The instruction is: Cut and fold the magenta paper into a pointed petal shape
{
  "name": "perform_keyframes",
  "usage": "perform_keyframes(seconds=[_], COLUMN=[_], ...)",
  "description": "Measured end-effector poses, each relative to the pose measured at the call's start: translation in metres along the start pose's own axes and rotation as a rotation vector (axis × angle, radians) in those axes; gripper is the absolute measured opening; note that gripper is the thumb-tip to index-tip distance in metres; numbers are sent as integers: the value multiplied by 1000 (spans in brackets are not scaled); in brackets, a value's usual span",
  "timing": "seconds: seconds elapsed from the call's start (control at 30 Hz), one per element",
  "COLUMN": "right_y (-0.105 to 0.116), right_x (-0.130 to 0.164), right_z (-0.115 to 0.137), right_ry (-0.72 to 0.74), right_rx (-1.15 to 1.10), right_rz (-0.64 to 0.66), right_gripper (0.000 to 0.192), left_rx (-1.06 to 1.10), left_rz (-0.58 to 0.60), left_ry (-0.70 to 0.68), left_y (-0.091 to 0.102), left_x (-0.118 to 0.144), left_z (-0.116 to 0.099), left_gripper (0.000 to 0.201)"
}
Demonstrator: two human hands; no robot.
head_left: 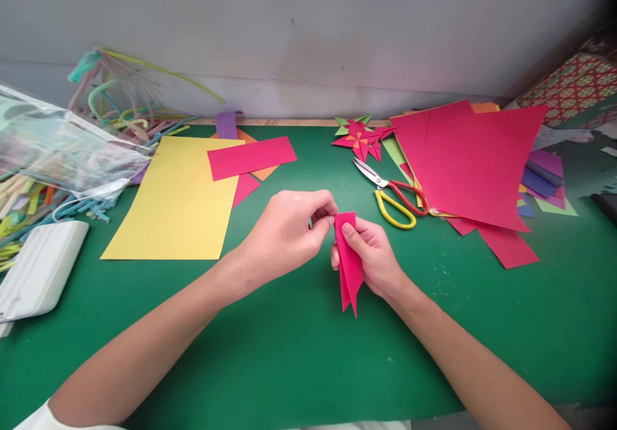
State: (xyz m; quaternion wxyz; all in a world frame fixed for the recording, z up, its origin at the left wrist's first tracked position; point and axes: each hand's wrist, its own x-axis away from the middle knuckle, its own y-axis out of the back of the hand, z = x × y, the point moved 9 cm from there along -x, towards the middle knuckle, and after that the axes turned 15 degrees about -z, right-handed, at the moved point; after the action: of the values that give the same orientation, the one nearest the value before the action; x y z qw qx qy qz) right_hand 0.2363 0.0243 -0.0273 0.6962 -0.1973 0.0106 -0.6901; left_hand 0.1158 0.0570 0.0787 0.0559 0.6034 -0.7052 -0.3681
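Folded red strip (351,259) is in the right hand (378,253), nearer the person than the scissors (380,182) and a bit left of them. Right hand holds it upright, thumb flat on the front face, lower ends splayed into two points. Left hand (294,231) is narrow, thumb and forefinger together at the strip's top left corner; cannot tell if paper is between them.

Scissors lie on a green table (299,353), blades slightly apart or closed, hard to tell. Paper star (357,139) just behind the scissors. Red sheets (472,166) piled right of them, red offcut (509,248) under the near edge; coloured scraps (544,179) further right. Left of the scissors: red rectangle (251,158) overlapping a yellow sheet (166,205). Far left of the scissors: pipe cleaners (87,206), clear bag (58,141), white box (45,266). Grey wall (289,31) behind the scissors; patterned item (573,86) far right, beyond them.
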Motion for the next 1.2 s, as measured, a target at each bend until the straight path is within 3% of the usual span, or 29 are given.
perform_keyframes(seconds=[0.2,0.43,0.8,0.9,1.0,1.2], right_y=[-1,-1,-3,-2,0,-7], right_x=[1,1,1,1,1,14], right_z=[-3,-1,0,0,5,33], right_ry=[-4,28,27,30,112,501], right_rx=[21,73,103,140,327,857], right_rz=[-5,18,45,48,37,32], right_gripper=[40,37,36,36,34,33], left_rx=[-1,-32,-26,-37,-13,6], left_rz=[-51,201,177,218,296,307], left_ry=[30,19,10,6,-31,-208], left_y=[14,-7,-5,-5,-7,-9], left_x=[-10,-1,-2,-1,0,4], left_z=[6,7,5,7,8,0], left_gripper=[14,27,25,25,16,9])
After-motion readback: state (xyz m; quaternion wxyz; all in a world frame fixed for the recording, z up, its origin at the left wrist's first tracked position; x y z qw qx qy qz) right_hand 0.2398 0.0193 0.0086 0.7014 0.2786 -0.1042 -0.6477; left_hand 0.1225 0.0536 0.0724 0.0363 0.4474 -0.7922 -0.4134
